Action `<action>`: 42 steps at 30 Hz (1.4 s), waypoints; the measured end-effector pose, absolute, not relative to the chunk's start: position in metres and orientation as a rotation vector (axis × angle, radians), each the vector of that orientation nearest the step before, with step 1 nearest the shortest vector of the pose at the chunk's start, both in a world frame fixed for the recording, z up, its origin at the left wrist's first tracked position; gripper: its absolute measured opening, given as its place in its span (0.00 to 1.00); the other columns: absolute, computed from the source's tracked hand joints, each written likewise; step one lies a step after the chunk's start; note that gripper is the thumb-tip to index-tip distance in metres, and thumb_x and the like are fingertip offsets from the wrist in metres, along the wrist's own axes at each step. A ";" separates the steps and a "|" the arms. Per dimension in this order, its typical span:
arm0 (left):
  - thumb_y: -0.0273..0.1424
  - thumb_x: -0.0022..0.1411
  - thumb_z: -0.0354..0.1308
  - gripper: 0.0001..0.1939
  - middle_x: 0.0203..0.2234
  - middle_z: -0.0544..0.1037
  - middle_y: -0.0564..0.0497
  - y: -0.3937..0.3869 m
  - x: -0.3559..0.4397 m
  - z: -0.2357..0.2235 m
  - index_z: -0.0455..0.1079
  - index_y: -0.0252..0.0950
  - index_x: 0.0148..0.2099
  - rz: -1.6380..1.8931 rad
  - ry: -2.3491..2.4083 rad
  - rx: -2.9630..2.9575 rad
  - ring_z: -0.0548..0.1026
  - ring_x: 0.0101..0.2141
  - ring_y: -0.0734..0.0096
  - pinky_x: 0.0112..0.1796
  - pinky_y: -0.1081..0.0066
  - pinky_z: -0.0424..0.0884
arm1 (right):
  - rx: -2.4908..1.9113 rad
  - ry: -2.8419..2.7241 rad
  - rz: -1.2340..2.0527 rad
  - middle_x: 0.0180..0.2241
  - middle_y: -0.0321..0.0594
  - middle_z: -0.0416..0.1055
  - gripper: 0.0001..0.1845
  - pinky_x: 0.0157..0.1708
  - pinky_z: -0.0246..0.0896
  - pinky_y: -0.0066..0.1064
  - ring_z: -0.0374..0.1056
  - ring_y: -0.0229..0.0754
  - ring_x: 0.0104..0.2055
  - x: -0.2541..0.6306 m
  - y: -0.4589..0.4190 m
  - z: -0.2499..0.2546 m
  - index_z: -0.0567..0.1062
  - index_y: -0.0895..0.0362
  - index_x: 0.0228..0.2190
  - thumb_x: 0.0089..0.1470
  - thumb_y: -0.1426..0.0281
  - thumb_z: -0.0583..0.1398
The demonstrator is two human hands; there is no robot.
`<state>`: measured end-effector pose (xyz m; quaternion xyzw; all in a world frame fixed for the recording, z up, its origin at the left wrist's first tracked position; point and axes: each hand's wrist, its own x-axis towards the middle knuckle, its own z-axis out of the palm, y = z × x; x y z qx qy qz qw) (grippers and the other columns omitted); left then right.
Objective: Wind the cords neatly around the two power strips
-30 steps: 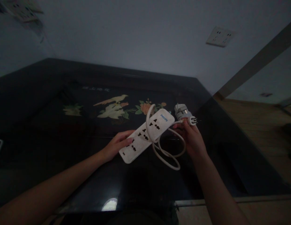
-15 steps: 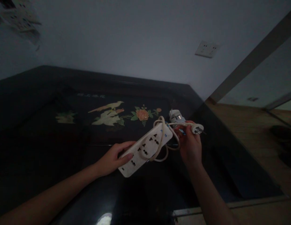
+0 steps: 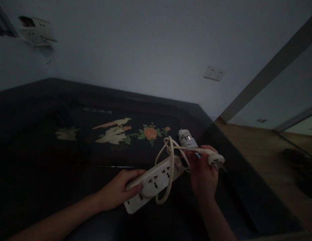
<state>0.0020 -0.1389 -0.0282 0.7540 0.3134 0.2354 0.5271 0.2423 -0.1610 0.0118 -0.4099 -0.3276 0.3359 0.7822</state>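
Note:
My left hand (image 3: 124,189) grips the lower left end of a white power strip (image 3: 152,184), thumb across its socket face. The strip tilts up toward the right above a dark glossy tabletop. Its white cord (image 3: 172,167) loops loosely around the strip's upper end. In my right hand (image 3: 203,174) is the cord's plug (image 3: 216,159), held near its neck with the prongs facing away to the right. A white charger with a grey cable wound round it (image 3: 188,139) sits just beyond my right fingers; whether they touch it I cannot tell.
The black tabletop (image 3: 77,180) carries a bird-and-flower picture (image 3: 113,132). Behind it, a white wall bears a double socket plate (image 3: 214,73) at right and more socket plates (image 3: 37,31) at upper left. Wooden floor (image 3: 256,144) lies to the right.
Both hands, the power strip and the plug sit lower in view as the camera tilts up. The cord's loops have shifted over the strip's upper end, and the plug has turned.

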 end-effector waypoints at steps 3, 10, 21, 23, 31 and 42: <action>0.36 0.62 0.54 0.19 0.42 0.80 0.49 -0.144 0.004 -0.031 0.70 0.41 0.55 0.598 0.761 1.737 0.77 0.40 0.62 0.40 0.73 0.70 | -0.986 -0.817 0.596 0.32 0.33 0.75 0.10 0.35 0.70 0.34 0.74 0.39 0.30 0.235 -0.170 0.002 0.70 0.50 0.36 0.51 0.64 0.64; 0.41 0.62 0.54 0.21 0.42 0.80 0.47 -0.146 0.006 -0.030 0.71 0.37 0.53 0.701 0.823 1.530 0.76 0.40 0.60 0.39 0.70 0.70 | -0.986 -1.255 0.479 0.35 0.34 0.76 0.10 0.37 0.70 0.34 0.74 0.41 0.37 0.227 -0.180 -0.004 0.73 0.48 0.39 0.54 0.73 0.60; 0.43 0.61 0.56 0.20 0.40 0.78 0.48 -0.144 0.008 -0.031 0.70 0.38 0.51 0.759 0.858 1.296 0.74 0.41 0.61 0.40 0.70 0.68 | -0.801 -1.377 0.739 0.35 0.36 0.78 0.05 0.37 0.68 0.37 0.75 0.44 0.36 0.210 -0.181 -0.004 0.76 0.47 0.36 0.55 0.67 0.61; 0.43 0.60 0.57 0.19 0.39 0.78 0.49 -0.143 0.009 -0.032 0.71 0.38 0.49 0.797 0.854 1.238 0.73 0.41 0.61 0.41 0.70 0.67 | -0.816 -1.377 0.791 0.36 0.37 0.79 0.06 0.36 0.69 0.36 0.76 0.44 0.37 0.208 -0.182 -0.001 0.77 0.46 0.35 0.53 0.68 0.63; 0.49 0.50 0.64 0.30 0.41 0.79 0.48 -0.145 0.014 -0.035 0.70 0.37 0.50 0.915 0.889 0.788 0.75 0.39 0.63 0.39 0.71 0.68 | -0.800 -1.435 0.825 0.43 0.42 0.78 0.08 0.52 0.64 0.48 0.69 0.51 0.53 0.211 -0.186 -0.004 0.79 0.48 0.35 0.51 0.70 0.64; 0.44 0.51 0.65 0.23 0.34 0.81 0.47 -0.138 0.011 -0.029 0.74 0.34 0.44 1.003 0.891 0.640 0.76 0.33 0.65 0.32 0.72 0.68 | -0.852 -0.739 0.955 0.30 0.32 0.76 0.11 0.33 0.71 0.32 0.76 0.42 0.37 0.235 -0.164 0.008 0.73 0.50 0.32 0.48 0.61 0.66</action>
